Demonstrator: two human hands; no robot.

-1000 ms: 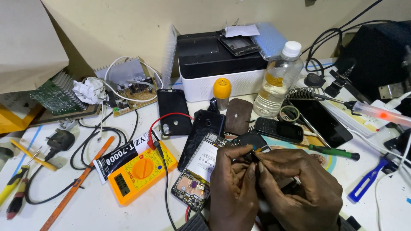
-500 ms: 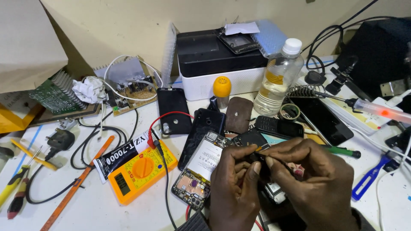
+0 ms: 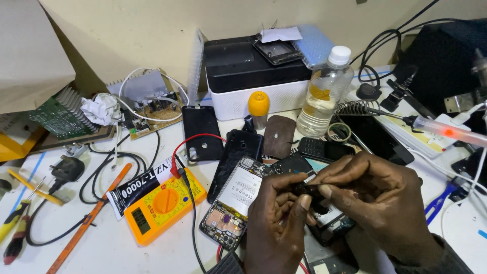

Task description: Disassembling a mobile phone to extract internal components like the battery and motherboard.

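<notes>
The cluttered white worktop runs off every edge of the view, and the two hands at six o'clock cover much of what lies under them. At twelve o'clock sits the black-and-white box-shaped machine, with a framed dark screen part and a scrap of white paper on its lid. At two o'clock stands a clear plastic bottle with a white cap; its yellow label wraps the middle and cannot be read from here. At eight o'clock lies the orange-yellow multimeter with a round dial, its red and black leads looping up toward centre, and a black-and-white glue tube lies touching its upper edge. Just left of the hands lies an opened smartphone with a silver-white battery showing, its lower right corner hidden by the left hand. The right hand meets it at centre: both sets of fingers are pinched around a small black part, so covered that its shape is hard to make out. Another dark phone body lies beneath them, mostly hidden.
</notes>
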